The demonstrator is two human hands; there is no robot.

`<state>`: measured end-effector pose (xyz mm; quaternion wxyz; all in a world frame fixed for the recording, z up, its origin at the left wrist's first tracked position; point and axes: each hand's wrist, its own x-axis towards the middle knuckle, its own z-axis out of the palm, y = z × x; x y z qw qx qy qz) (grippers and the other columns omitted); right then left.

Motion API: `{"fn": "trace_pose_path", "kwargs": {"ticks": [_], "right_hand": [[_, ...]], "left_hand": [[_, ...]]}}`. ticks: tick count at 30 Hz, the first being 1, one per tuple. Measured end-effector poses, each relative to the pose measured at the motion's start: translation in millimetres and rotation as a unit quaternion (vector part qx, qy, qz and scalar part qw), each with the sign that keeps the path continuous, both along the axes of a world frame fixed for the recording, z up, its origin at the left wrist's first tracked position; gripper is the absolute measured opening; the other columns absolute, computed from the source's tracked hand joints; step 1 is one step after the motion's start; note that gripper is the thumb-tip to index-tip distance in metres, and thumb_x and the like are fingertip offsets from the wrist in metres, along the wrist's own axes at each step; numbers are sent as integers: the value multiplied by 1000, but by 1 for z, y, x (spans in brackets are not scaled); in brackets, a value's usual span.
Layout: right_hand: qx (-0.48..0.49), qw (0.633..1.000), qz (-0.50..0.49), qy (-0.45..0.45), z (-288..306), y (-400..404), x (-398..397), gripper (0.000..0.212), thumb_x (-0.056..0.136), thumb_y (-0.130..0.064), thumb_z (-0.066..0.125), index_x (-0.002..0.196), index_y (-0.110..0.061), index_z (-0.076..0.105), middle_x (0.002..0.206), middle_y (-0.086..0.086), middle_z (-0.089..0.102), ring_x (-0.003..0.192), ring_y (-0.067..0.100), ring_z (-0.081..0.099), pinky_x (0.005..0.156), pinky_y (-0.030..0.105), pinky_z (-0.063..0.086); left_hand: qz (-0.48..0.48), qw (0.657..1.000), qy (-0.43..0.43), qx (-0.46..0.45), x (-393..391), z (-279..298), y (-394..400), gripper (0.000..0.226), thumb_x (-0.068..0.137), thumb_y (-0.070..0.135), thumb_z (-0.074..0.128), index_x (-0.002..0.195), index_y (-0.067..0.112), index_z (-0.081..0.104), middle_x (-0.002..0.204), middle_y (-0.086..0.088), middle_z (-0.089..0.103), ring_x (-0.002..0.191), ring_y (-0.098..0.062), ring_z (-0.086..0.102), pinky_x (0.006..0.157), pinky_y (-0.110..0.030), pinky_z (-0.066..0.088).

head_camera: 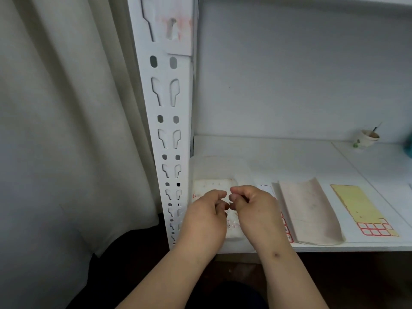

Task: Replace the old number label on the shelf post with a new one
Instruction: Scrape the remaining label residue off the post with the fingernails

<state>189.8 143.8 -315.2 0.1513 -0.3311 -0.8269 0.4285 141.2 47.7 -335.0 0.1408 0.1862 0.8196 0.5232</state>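
Hands are meeting low in front of the white metal shelf post (pixel 167 121), fingertips nearly touching each other. The left hand (pixel 207 210) is curling its thumb and forefinger together; the right hand (pixel 252 206) is doing the same, thumb against bent fingers. Whether anything small is pinched between them I cannot tell: the gap is blurred and no label edge is showing there.

The post is standing upright at the left edge of the white shelf board (pixel 289 152), punched with paired round holes and keyhole slots down its length. Near its top, a pale rectangular patch with faint pink-red smears (pixel 176 25) is sitting over one slot; its surface is looking worn and no number is readable on it.

Under the hands, a worn whitish label sheet with faint red marks (pixel 211 186) is lying flat on the shelf board, close beside the post. Just right of the right hand, a white sheet of red-bordered number stickers (pixel 286 230) is showing partly, digits too small to read surely. Next to it a curled, pale pink backing sheet (pixel 310 215) is lying, then a yellow backing sheet with a few red-bordered blank stickers at its near end (pixel 361 208). A small paper cup with a stick in it (pixel 367 137) is standing far back at the right. A beige curtain (pixel 66 108) is hanging left of the post.
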Motion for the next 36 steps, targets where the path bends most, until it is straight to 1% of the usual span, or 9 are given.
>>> {"fn": "trace_pose_path", "kwargs": {"ticks": [5, 9, 14, 16, 20, 26, 31, 33, 36], "right_hand": [[30, 999, -4, -15, 3, 7, -5, 14, 93, -27, 59, 99, -25, 71, 92, -9, 71, 87, 10, 65, 82, 31, 53], [51, 999, -12, -5, 4, 7, -4, 11, 90, -30, 63, 94, -26, 72, 89, -10, 71, 85, 10, 64, 82, 33, 52], [41, 999, -17, -4, 2, 5, -4, 8, 90, -27, 61, 90, -30, 69, 74, -11, 64, 70, 11, 60, 72, 31, 51], [43, 999, -11, -3, 0, 5, -4, 14, 92, -21, 58, 91, -29, 69, 81, -10, 68, 78, 13, 62, 74, 29, 50], [57, 998, 15, -4, -5, 5, -2, 29, 93, -7, 51, 108, -23, 68, 108, -6, 64, 100, 12, 60, 88, 23, 47], [29, 999, -14, 17, -4, 9, -1, 11, 89, -20, 60, 88, -26, 69, 85, -7, 67, 76, 10, 61, 68, 25, 47], [34, 999, 6, 9, -9, 7, -3, 20, 95, -19, 51, 92, -28, 69, 87, -9, 71, 82, 11, 64, 72, 27, 50], [44, 999, 6, 9, -11, 6, -4, 22, 95, -17, 50, 100, -25, 70, 95, -9, 70, 88, 11, 63, 76, 25, 49], [48, 999, -6, 21, -12, 11, -2, 17, 95, -25, 54, 94, -26, 71, 87, -9, 68, 81, 9, 61, 69, 22, 45]], "left_hand": [[-1, 1000, 28, -9, -5, -5, 4, 28, 101, 15, 50, 123, 23, 66, 107, 9, 70, 94, -3, 64, 74, -2, 43], [1, 999, 33, -10, -6, -7, 6, 21, 98, 13, 57, 112, 20, 70, 96, 10, 68, 90, -3, 65, 69, 0, 43], [22, 999, 46, -11, -7, -5, 10, 14, 94, 12, 62, 96, 26, 65, 86, 3, 65, 70, -2, 57, 58, -5, 40], [18, 997, 76, -24, -8, -3, 12, 16, 92, 9, 63, 90, 25, 64, 80, 7, 58, 70, -3, 52, 60, -6, 37], [16, 991, 124, -49, -8, 1, 15, 26, 87, -4, 57, 96, 17, 67, 81, 16, 44, 75, 3, 47, 68, -2, 36], [7, 994, 101, -51, -10, 1, 18, 20, 94, 10, 59, 82, 26, 60, 85, 16, 53, 88, -8, 55, 68, -3, 37], [5, 998, 49, -26, -11, -1, 19, 15, 95, 12, 56, 85, 20, 64, 64, 8, 60, 60, -5, 53, 57, -15, 40], [-5, 998, 55, -37, -9, -1, 20, 19, 96, 9, 53, 88, 21, 64, 72, 8, 62, 64, -6, 55, 59, -15, 42], [-24, 995, 76, -53, -6, -1, 21, 30, 92, -2, 49, 103, 21, 67, 101, 12, 56, 93, -8, 58, 82, -19, 46]]}}
